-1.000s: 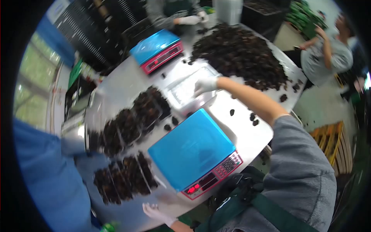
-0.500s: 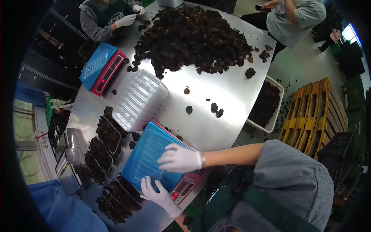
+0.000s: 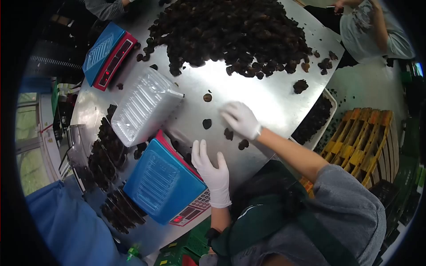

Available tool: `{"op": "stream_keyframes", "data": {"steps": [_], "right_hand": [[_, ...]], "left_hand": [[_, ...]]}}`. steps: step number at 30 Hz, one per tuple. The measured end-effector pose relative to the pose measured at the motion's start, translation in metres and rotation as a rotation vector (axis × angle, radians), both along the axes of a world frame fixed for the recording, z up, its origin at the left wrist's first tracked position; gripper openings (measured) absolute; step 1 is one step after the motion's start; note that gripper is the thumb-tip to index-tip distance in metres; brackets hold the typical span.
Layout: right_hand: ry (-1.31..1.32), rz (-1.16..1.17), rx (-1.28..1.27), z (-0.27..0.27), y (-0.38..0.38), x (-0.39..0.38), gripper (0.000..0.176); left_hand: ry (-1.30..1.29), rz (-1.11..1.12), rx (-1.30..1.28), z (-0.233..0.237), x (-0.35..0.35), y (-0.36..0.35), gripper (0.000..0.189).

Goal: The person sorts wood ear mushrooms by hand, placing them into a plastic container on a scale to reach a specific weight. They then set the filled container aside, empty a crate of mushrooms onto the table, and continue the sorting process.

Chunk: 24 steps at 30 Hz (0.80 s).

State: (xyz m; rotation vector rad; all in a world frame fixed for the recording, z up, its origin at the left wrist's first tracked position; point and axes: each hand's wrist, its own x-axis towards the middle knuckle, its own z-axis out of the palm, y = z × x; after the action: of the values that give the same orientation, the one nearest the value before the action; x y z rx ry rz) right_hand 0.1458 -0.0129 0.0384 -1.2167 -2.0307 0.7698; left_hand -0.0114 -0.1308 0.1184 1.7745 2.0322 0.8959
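Note:
My left hand (image 3: 212, 175), white-gloved, has its fingers spread at the right edge of a red scale with a blue pan (image 3: 137, 201). A clear ribbed tray (image 3: 153, 179) appears to lie on that pan. My right hand (image 3: 242, 119), also gloved, is over the metal table, fingers stretched out and slightly blurred, with nothing visible in it. Near it are a dark, mushroom-like piece (image 3: 228, 134) and another dark piece (image 3: 243, 144). Farther left lie a dark piece (image 3: 207, 124) and a browner round one (image 3: 207, 97). A stack of clear plastic trays (image 3: 144, 104) stands behind the scale.
A large heap of dark pieces (image 3: 230, 33) covers the table's far side. A second scale (image 3: 111, 57) stands at left, above filled trays (image 3: 106, 150). A white bin (image 3: 326, 117) and yellow pallets (image 3: 355, 142) are at right. Other people stand at the far edges.
My right hand has moved from over the blue pan out across the table. My left hand has shifted to the scale's right edge. The view has also shifted.

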Motion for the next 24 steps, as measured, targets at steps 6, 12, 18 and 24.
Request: {"op": "stream_keyframes", "data": {"steps": [6, 12, 18, 24], "right_hand": [[-0.323, 0.275, 0.139, -0.033, 0.067, -0.045, 0.02], [-0.036, 0.356, 0.085, -0.016, -0.004, -0.015, 0.05], [-0.339, -0.105, -0.278, 0.009, -0.008, 0.027, 0.061], [-0.369, -0.479, -0.182, 0.012, -0.026, 0.106, 0.059]], "left_hand": [[-0.192, 0.121, -0.035, -0.031, 0.012, 0.024, 0.049], [-0.179, 0.136, -0.047, -0.092, 0.005, 0.046, 0.043], [0.028, 0.023, -0.087, -0.097, 0.015, 0.023, 0.036], [-0.077, 0.013, -0.093, -0.084, 0.028, 0.009, 0.037]]}}
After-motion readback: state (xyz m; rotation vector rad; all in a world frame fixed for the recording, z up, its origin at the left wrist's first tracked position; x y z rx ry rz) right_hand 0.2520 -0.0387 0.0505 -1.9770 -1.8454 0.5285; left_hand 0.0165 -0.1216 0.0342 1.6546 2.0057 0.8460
